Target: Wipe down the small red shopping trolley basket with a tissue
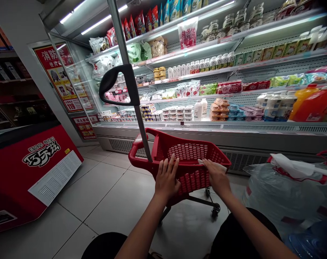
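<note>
A: White cloth (pixel 220 167) where?
B: On the red cart's (pixel 194 178) near rim, under the right hand (pixel 216 177), the nearer one; grip looks closed over it
A: Left hand (pixel 166 179)?
B: Grip wide, nothing held, fingers spread on cart's near side; cart's long axis runs left-right

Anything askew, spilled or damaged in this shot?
No spill or damage visible. Odd bit: a metal pole with a black handle rises from a corner of the red cart, far above its rim. It slants in the picture, though lens distortion may exaggerate that.
</note>
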`<state>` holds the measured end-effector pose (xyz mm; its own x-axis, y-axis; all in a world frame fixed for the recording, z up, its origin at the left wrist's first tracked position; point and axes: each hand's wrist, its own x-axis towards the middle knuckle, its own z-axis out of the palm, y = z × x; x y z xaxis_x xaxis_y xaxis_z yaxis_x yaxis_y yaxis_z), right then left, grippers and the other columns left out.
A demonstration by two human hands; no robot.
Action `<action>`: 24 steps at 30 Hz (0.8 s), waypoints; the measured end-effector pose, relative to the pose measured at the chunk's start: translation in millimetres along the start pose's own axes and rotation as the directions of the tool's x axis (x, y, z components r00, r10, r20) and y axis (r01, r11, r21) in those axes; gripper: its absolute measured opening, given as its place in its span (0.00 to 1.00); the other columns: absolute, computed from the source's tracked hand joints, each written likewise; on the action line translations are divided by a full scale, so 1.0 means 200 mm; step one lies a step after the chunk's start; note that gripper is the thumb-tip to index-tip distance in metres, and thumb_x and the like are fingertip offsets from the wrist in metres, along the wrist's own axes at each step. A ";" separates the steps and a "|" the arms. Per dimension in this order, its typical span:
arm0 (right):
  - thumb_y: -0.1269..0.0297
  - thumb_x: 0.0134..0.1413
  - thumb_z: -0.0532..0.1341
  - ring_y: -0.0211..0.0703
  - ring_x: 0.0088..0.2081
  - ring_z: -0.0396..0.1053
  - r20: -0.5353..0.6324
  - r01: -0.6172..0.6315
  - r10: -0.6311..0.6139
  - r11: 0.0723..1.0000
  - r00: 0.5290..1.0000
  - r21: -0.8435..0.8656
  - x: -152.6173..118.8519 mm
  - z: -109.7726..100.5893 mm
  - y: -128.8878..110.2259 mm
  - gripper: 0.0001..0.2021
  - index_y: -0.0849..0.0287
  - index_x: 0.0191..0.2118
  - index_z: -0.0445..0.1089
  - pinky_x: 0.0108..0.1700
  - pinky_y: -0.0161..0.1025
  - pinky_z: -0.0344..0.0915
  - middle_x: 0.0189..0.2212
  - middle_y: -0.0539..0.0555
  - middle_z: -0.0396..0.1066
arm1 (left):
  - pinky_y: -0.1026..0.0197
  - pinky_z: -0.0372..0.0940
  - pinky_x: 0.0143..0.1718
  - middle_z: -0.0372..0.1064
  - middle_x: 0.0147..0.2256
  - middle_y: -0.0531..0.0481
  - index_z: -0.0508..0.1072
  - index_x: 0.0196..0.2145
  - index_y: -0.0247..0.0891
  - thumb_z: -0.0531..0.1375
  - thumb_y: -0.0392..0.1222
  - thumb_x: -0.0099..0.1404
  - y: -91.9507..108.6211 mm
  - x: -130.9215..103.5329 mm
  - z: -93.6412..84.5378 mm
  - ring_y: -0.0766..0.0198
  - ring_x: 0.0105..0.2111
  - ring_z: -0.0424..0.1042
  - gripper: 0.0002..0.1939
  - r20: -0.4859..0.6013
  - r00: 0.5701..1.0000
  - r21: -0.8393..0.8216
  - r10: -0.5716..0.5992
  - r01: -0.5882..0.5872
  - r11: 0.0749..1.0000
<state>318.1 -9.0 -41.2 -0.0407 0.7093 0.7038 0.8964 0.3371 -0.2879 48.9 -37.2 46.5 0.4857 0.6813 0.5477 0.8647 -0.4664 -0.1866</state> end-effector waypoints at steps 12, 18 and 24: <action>0.80 0.59 0.47 0.45 0.69 0.60 0.017 0.265 -0.269 0.957 0.963 0.123 0.10 0.10 -0.47 0.39 0.55 0.76 0.48 0.69 0.51 0.61 0.69 0.56 0.63 | 0.44 0.42 0.73 0.36 0.76 0.46 0.39 0.76 0.39 0.60 0.39 0.61 0.00 -0.02 0.01 0.48 0.72 0.49 0.52 0.016 1.000 0.070 0.024 -0.025 0.997; 0.79 0.61 0.47 0.47 0.70 0.58 0.047 0.190 -0.190 0.982 0.981 0.004 -0.02 -0.01 -0.04 0.38 0.52 0.76 0.47 0.69 0.53 0.60 0.70 0.54 0.62 | 0.48 0.44 0.74 0.36 0.76 0.46 0.42 0.76 0.37 0.58 0.37 0.63 -0.07 -0.02 -0.06 0.53 0.74 0.47 0.48 0.028 0.994 0.074 0.107 -0.109 0.991; 0.75 0.64 0.47 0.49 0.70 0.59 -0.002 0.020 -0.020 0.999 1.000 0.029 -0.03 0.01 0.07 0.33 0.53 0.73 0.55 0.71 0.56 0.58 0.68 0.56 0.64 | 0.40 0.33 0.76 0.48 0.74 0.47 0.54 0.73 0.43 0.57 0.37 0.66 -0.17 -0.05 -0.13 0.49 0.74 0.47 0.39 -0.056 0.997 0.094 0.050 -0.045 0.995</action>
<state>329.5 -8.4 -51.0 -0.0578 0.7010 0.7108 0.8820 0.3694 -0.2926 11.0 -43.3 68.2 0.5205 0.6241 0.5827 0.8503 -0.4410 -0.2871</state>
